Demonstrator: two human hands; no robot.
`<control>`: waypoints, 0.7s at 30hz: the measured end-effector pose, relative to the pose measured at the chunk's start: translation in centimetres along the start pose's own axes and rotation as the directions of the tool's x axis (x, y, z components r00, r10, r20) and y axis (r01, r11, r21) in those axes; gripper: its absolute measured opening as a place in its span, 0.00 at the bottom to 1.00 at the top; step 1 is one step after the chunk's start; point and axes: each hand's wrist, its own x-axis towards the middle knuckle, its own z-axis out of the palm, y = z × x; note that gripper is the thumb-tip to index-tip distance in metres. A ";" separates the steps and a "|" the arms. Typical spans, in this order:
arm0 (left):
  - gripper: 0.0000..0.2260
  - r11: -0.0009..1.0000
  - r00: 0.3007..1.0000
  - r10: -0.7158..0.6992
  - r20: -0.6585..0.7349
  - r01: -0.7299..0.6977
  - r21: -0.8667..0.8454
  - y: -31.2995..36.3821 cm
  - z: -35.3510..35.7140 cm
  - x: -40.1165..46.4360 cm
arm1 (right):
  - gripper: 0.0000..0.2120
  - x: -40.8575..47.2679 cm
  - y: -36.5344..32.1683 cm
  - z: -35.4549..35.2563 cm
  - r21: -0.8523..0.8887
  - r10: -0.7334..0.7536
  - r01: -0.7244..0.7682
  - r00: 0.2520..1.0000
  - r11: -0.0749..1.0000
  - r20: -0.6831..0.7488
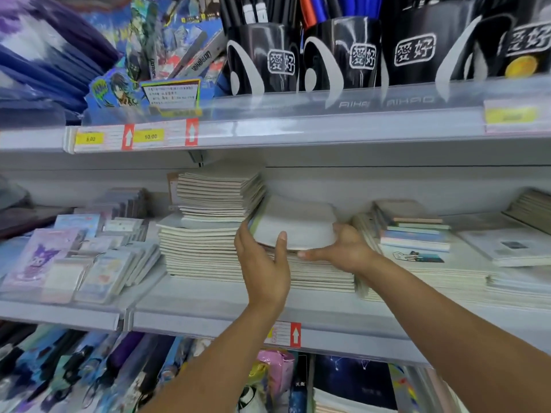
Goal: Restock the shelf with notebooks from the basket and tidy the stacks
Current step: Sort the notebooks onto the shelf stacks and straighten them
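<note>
We are holding a pale batch of notebooks (293, 226) on the middle shelf (226, 296), just right of the tall stack (208, 231). Our left hand (264, 263) is gripping its left front corner, thumb curled over the top. Our right hand (343, 248) is cupping its right edge, index finger lying straight along the front, above the low stack (322, 275).

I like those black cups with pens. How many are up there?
4, in a row on the top shelf: one, a second, a third, and a fourth cut off by the right edge; more may be hidden.
</note>
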 end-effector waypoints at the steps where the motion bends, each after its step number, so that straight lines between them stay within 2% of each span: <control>1: 0.33 1.000 0.999 -0.004 -0.036 0.003 -0.018 0.0 0.3 -0.1 | 0.29 0.1 0.2 0.3 0.039 -0.019 0.020 1.000 0.999 -0.021; 3: 0.33 0.998 0.996 -0.025 -0.083 0.020 -0.063 -0.5 0.8 -0.6 | 0.28 0.0 0.6 0.9 0.114 -0.039 0.045 0.998 0.992 -0.054; 6: 0.32 0.986 0.995 -0.058 -0.082 0.045 -0.162 -1.4 1.1 -1.4 | 0.33 0.0 1.1 1.4 0.146 -0.035 0.049 0.995 0.988 -0.097; 10: 0.23 0.976 0.989 -0.086 -0.121 0.059 -0.209 -1.7 1.2 -0.7 | 0.28 2.0 1.6 1.0 0.151 0.075 -0.046 0.979 0.988 -0.190; 12: 0.24 0.975 0.982 -0.124 -0.143 0.094 -0.199 -1.2 1.3 -0.1 | 0.37 2.8 1.2 0.6 0.101 0.133 -0.118 0.979 0.988 -0.157; 15: 0.27 0.982 0.970 -0.164 -0.178 0.144 -0.125 -0.8 1.1 1.4 | 0.66 3.4 0.6 0.8 -0.110 0.211 -0.220 0.973 0.969 -0.089; 16: 0.27 0.984 0.970 -0.161 -0.183 0.145 -0.100 -0.8 0.9 1.8 | 0.71 3.6 0.6 0.9 -0.125 0.222 -0.228 0.973 0.966 -0.064; 18: 0.26 0.984 0.967 -0.163 -0.197 0.145 -0.105 -0.9 0.6 2.2 | 0.71 4.0 0.7 1.0 -0.070 0.210 -0.212 0.977 0.975 -0.036; 21: 0.22 0.986 0.962 -0.137 -0.237 0.111 -0.121 -1.2 0.4 1.1 | 0.59 4.0 0.9 1.0 0.031 0.150 -0.149 0.988 0.988 -0.021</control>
